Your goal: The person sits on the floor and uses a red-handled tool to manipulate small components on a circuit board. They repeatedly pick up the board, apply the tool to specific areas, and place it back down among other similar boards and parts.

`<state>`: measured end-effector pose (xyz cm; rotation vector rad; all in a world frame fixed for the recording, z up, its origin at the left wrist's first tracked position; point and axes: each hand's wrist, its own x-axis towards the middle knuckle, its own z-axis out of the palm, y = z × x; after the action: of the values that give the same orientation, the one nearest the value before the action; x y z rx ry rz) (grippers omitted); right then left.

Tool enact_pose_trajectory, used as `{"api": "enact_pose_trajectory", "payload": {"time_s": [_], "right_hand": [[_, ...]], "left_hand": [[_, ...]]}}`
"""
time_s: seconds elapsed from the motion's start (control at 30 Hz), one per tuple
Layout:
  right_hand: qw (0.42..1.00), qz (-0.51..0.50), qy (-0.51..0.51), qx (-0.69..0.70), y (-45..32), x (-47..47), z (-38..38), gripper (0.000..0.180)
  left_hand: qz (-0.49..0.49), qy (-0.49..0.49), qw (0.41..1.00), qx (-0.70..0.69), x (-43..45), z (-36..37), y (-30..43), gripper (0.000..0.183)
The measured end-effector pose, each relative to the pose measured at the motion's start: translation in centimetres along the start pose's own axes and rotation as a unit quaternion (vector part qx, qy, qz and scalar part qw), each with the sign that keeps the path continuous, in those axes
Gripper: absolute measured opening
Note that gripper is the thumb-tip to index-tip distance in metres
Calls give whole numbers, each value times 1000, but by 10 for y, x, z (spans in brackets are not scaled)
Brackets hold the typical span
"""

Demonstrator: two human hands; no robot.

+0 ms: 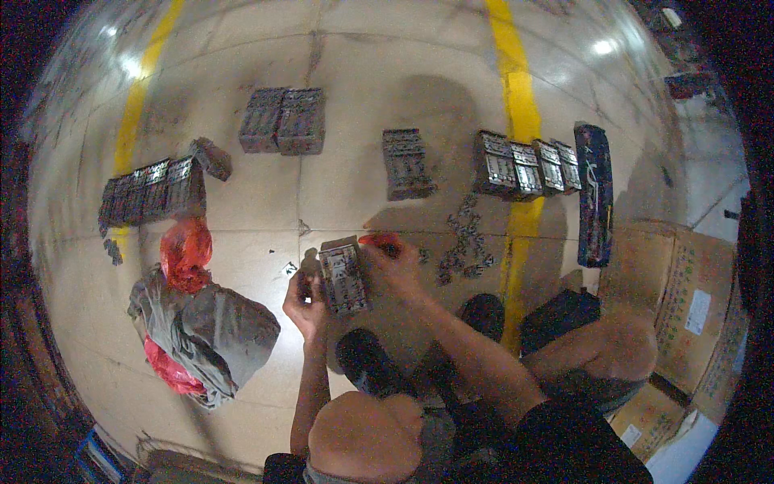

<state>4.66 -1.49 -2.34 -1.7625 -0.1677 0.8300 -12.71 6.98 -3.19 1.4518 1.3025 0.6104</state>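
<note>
In front of me, a small rectangular box-like pack (343, 277) with a dark grey, printed-looking face is tilted above the floor. My left hand (307, 305) grips its left side, with the thumb and fingers curled. My right hand (393, 266) is at the pack's upper right edge, fingers bent. Something bright red (376, 240) shows at those fingers; blur hides what it is and whether it is held. To the right, a loose scatter of small dark pieces (464, 248) lies on the floor. A small white scrap (289, 268) lies left of the pack.
Similar packs stand in groups: a row at left (154, 190), a pair at back (282, 121), one in the middle (408, 163) and a row at right (526, 163). A dark long box (592, 193), cardboard cartons (689, 308), grey cloth (224, 333) and a red plastic bag (186, 251) are around me.
</note>
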Motion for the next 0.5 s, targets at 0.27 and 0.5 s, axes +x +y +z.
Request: {"api": "enact_pose_trajectory", "payload": {"time_s": [0.27,0.5], "right_hand": [[1000,19,5,-13,5,-1,-2,22],[998,51,-28,-23,9,1,-5,21]], "left_hand": [[-23,12,999,-35,0,2,-6,26],[-17,7,1000,23,-1,0,-5,29]]}}
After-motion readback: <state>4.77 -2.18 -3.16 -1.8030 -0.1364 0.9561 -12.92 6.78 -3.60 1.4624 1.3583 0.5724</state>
